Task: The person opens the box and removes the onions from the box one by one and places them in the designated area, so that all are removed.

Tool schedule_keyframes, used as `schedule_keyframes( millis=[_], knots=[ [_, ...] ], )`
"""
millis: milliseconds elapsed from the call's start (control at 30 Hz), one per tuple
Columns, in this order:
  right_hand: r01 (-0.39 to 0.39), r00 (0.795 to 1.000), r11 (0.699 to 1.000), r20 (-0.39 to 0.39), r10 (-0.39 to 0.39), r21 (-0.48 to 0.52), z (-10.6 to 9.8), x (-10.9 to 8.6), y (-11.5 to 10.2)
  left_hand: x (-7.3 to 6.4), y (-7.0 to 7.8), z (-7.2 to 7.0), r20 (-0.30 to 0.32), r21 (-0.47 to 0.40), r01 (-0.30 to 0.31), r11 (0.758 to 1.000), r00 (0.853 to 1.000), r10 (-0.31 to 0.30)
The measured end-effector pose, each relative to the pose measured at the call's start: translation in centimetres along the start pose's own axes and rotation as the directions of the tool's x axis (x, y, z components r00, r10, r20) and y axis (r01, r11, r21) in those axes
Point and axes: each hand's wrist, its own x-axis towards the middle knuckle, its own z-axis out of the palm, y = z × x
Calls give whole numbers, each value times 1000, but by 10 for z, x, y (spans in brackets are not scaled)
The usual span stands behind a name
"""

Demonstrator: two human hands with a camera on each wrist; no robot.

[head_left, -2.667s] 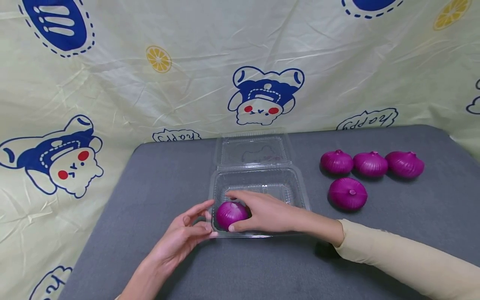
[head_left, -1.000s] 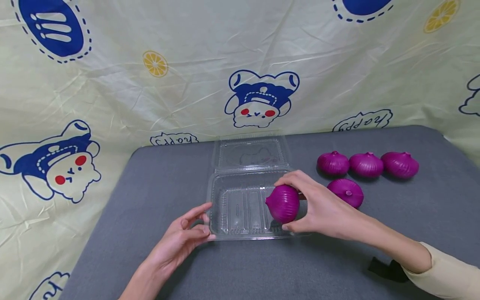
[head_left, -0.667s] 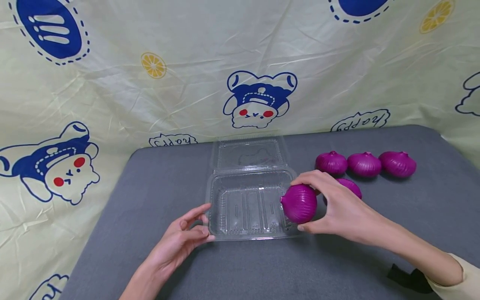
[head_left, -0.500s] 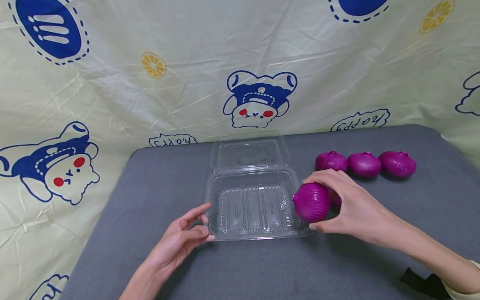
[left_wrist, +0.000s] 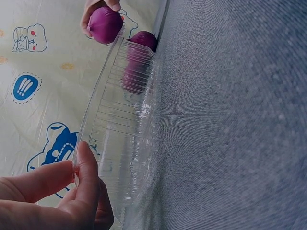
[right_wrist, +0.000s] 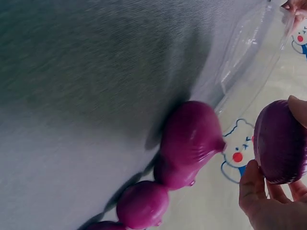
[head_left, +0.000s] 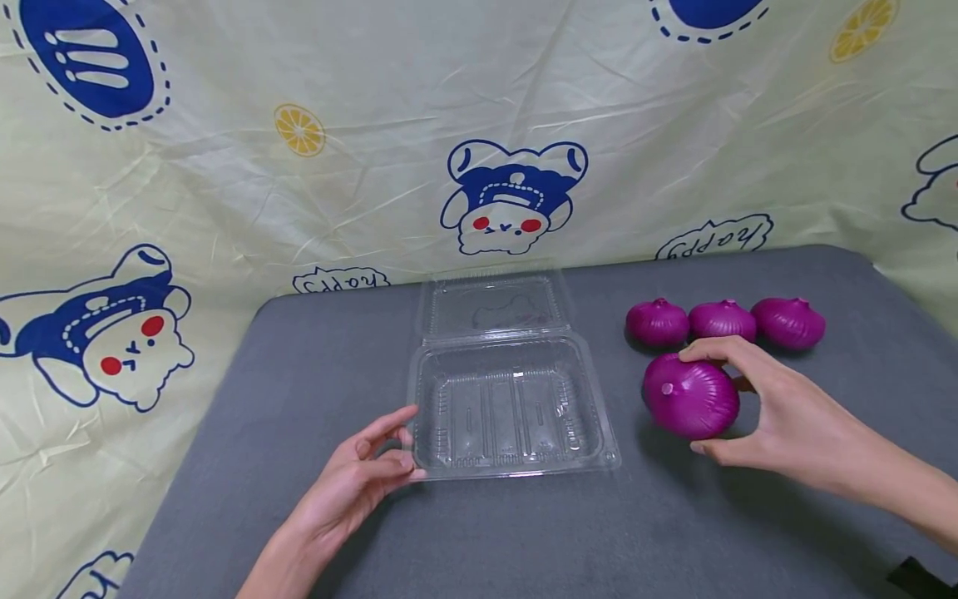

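A red onion (head_left: pixel 696 408) is in my right hand (head_left: pixel 793 416), thumb at its near side and fingers over its far side. Both wrist views show this onion (right_wrist: pixel 280 143) raised above the others, and from the head it mostly covers one onion standing behind it. My left hand (head_left: pixel 367 474) pinches the left rim of a clear plastic clamshell box (head_left: pixel 509 478) between thumb and finger, as the left wrist view shows close up at the rim (left_wrist: pixel 91 103). The box lies with its lid (head_left: pixel 494 304) folded back, away from me.
Three more red onions (head_left: pixel 724 319) stand in a row at the back right of the grey cloth-covered table (head_left: pixel 314 358). A printed cartoon sheet (head_left: pixel 374 191) hangs behind the table's far edge. Something black (head_left: pixel 920 576) shows at the lower right.
My right hand has lifted the onion out of the box's front left corner and carried it right, past the box's right edge to the onions. My left hand has stayed on the rim.
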Motion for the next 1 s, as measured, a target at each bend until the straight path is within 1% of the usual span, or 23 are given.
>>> schedule_keyframes(
  millis=[133, 233, 367, 633, 833, 933, 1000],
  knots=[
    [-78, 997, 997, 2, 78, 15, -7, -8, 8, 0, 0, 0, -1, -3, 3, 1000, 1000, -3],
    [-107, 994, 994, -5, 107, 13, -11, -14, 17, 0, 0, 0, 0, -9, 4, 1000, 1000, -4],
    [-102, 994, 995, -26, 102, 10, -14, -19, 28, 0, 0, 0, -3, -8, 13, 1000, 1000, -13],
    [-101, 994, 992, -33, 103, 72, -18, -27, 55, 0, 0, 0, 2, -9, 12, 1000, 1000, -12],
    [-91, 995, 996, -49, 92, 26, -19, -32, 76, 0, 0, -1, 4, -4, 15, 1000, 1000, -15],
    [-111, 992, 994, -56, 111, -3, -17, -33, 85, 0, 0, -1, -3, -7, 17, 1000, 1000, -17],
    [-143, 989, 990, -51, 142, -19, -16, -33, 90, 0, 0, -1, -10, -9, 20, 1000, 1000, -20]
  ],
)
